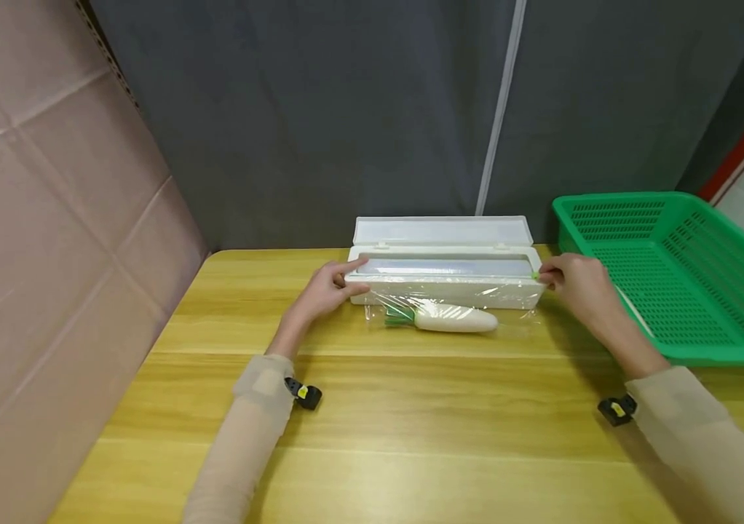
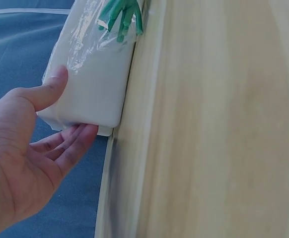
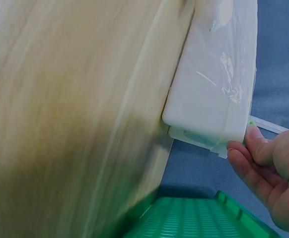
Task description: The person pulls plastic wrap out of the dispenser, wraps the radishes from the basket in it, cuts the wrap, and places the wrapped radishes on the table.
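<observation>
A white cling film dispenser [image 1: 444, 291] stands at the table's back edge, its lid [image 1: 440, 231] raised. Clear cling film [image 1: 516, 297] hangs from its front and lies over a white radish [image 1: 456, 318] with cut green stems. My left hand [image 1: 326, 291] grips the dispenser's left end, with thumb on the front face and fingers around the end in the left wrist view. At the opposite end, my right hand [image 1: 578, 287] pinches a small green slider [image 1: 535, 276] on the front top edge. The fingertips cover most of the slider.
A green plastic basket [image 1: 693, 355] sits at the right, close beside my right forearm, with a thin white strip [image 1: 634, 311] near its left wall. Behind the wooden table [image 1: 424, 422] hangs a dark grey curtain [image 1: 319, 131]. Pinkish sheeting [image 1: 51, 240] covers the left side.
</observation>
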The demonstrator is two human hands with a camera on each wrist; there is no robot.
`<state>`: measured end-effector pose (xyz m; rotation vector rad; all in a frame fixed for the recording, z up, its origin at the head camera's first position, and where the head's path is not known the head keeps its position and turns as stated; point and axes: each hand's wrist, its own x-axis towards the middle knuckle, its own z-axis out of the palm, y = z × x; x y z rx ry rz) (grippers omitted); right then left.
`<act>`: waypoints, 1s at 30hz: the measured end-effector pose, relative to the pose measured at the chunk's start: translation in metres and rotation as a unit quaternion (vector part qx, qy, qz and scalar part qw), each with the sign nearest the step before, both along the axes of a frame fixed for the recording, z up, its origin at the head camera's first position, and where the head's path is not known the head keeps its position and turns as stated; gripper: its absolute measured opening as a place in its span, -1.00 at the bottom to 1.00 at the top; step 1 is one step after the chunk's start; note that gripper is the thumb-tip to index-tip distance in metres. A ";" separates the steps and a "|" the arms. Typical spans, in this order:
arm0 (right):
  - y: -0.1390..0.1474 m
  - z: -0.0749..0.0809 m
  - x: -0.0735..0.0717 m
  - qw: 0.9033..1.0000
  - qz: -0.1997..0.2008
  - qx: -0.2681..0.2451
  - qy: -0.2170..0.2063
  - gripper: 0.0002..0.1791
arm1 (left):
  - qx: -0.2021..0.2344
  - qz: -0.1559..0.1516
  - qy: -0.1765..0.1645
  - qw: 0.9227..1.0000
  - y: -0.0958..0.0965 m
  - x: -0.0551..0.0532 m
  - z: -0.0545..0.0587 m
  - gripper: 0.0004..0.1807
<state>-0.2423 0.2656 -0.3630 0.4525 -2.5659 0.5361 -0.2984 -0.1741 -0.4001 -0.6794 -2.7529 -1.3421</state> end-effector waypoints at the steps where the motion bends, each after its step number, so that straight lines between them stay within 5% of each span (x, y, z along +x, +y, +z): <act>1: 0.000 -0.001 0.001 1.000 -0.001 -0.003 0.001 -0.94 | -0.003 0.001 0.002 1.000 0.000 0.001 0.000 -0.34; 10: 0.002 -0.007 0.003 0.999 -0.020 -0.032 -0.004 -0.89 | -0.028 0.010 -0.001 1.000 0.000 0.007 -0.001 -0.31; 20: 0.003 -0.010 0.004 0.999 -0.027 -0.039 0.005 -0.88 | 0.007 0.025 0.014 1.000 0.000 0.014 -0.002 -0.43; 30: -0.002 -0.010 0.008 0.997 -0.025 -0.059 0.037 -0.89 | 0.062 0.058 0.079 0.993 0.002 0.014 -0.006 -0.67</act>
